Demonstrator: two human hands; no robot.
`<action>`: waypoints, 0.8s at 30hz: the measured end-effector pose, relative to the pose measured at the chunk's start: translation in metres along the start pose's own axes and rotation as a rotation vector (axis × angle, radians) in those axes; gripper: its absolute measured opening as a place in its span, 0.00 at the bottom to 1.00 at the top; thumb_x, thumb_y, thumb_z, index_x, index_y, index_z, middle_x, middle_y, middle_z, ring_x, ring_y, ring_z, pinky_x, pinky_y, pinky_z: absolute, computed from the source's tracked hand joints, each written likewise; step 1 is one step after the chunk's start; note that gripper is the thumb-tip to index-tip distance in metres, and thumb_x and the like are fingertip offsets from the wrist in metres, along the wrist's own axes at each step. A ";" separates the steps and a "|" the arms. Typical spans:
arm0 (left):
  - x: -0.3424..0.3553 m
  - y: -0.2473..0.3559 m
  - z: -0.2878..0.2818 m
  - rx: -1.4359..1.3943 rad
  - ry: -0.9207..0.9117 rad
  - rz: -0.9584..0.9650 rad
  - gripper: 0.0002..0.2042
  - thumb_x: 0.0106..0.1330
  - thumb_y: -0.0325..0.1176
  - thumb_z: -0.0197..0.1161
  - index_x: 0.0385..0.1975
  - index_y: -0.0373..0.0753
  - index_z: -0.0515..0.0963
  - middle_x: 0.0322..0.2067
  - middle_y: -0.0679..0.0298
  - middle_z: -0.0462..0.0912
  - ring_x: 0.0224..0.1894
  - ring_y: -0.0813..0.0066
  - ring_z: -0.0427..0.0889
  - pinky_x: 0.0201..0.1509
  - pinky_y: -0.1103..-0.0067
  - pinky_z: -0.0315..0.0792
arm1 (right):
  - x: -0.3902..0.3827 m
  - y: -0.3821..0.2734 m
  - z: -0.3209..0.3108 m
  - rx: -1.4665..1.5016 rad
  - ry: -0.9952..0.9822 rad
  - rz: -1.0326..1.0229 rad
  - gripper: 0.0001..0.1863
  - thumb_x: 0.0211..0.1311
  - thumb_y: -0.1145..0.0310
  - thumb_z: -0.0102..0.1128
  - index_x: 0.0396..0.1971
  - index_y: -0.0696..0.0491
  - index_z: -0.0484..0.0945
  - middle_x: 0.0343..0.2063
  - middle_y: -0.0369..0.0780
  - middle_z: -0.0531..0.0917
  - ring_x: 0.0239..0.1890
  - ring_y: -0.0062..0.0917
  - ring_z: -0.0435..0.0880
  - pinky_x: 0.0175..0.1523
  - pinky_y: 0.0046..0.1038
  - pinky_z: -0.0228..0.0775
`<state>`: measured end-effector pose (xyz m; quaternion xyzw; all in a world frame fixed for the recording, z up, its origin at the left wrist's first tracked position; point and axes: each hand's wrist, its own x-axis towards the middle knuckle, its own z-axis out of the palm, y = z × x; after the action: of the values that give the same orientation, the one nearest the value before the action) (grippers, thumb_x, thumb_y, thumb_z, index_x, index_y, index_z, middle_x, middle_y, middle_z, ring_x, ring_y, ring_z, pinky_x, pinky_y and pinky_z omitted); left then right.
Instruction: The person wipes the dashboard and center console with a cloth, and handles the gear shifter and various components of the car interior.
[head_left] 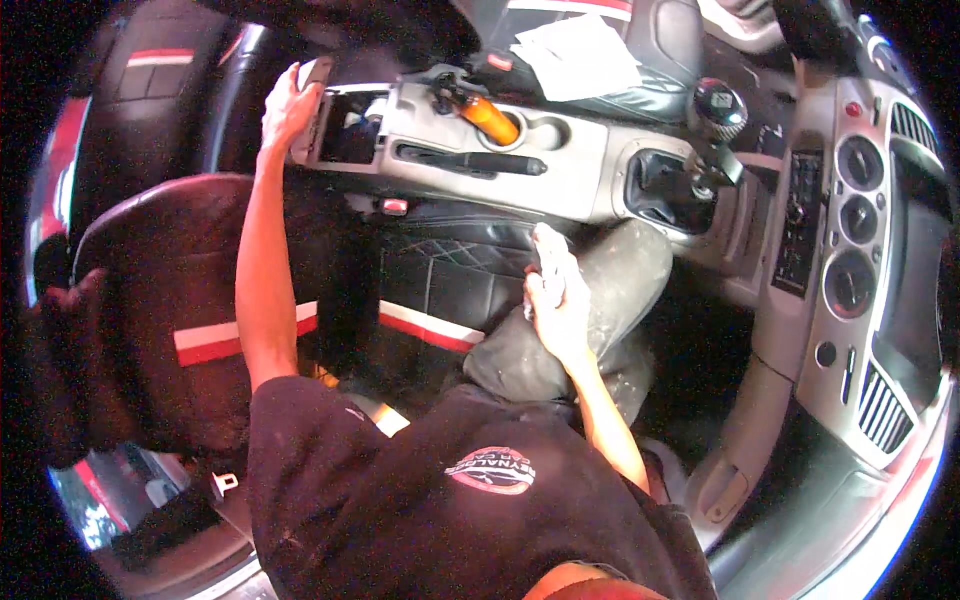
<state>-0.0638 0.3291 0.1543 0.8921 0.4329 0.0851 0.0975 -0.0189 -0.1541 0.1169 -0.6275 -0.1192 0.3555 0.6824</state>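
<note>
A black car seat (450,275) with a red and white stripe is seen below a grey centre console (570,165). At the rear end of the console, an open storage compartment (350,125) is exposed, its lid (312,95) raised upright. The lid is grasped at its top edge by the left hand (285,105), fingers wrapped over it. A black handbrake lever (470,160) lies along the console's middle, and an orange-handled tool (485,115) is stood in the cup holder just beyond it. Near the seat's front edge, a crumpled white cloth (550,260) is clenched in the right hand (558,305), which rests on the person's grey-trousered knee (620,280).
</note>
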 end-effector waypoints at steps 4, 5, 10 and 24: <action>-0.040 0.021 0.049 0.379 0.170 -0.030 0.38 0.64 0.59 0.53 0.71 0.44 0.59 0.72 0.54 0.58 0.71 0.43 0.58 0.72 0.50 0.50 | 0.001 0.006 0.005 -0.085 -0.073 -0.018 0.29 0.64 0.77 0.56 0.67 0.56 0.66 0.60 0.42 0.77 0.35 0.18 0.78 0.39 0.20 0.73; -0.056 0.064 0.058 0.466 0.106 -0.072 0.39 0.66 0.63 0.50 0.72 0.46 0.57 0.73 0.56 0.56 0.72 0.43 0.55 0.73 0.50 0.48 | 0.002 -0.001 -0.001 -0.069 -0.053 0.019 0.29 0.64 0.76 0.57 0.67 0.57 0.66 0.60 0.43 0.76 0.39 0.20 0.80 0.43 0.22 0.74; -0.074 0.020 0.081 0.396 0.185 0.304 0.33 0.73 0.59 0.42 0.71 0.43 0.60 0.74 0.57 0.53 0.76 0.48 0.47 0.76 0.54 0.37 | 0.001 0.008 0.010 -0.061 0.047 -0.122 0.23 0.67 0.76 0.54 0.62 0.55 0.68 0.37 0.37 0.79 0.21 0.14 0.72 0.26 0.20 0.68; -0.281 0.087 0.151 -0.262 0.231 0.222 0.25 0.62 0.29 0.57 0.61 0.36 0.69 0.63 0.54 0.70 0.67 0.51 0.64 0.73 0.56 0.52 | 0.121 -0.004 -0.036 -1.014 0.307 -0.545 0.14 0.64 0.69 0.54 0.45 0.61 0.77 0.44 0.54 0.79 0.48 0.48 0.76 0.52 0.42 0.70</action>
<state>-0.1344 0.0394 0.0109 0.8983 0.3256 0.2525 0.1524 0.0911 -0.1046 0.0799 -0.8661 -0.3306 -0.0284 0.3738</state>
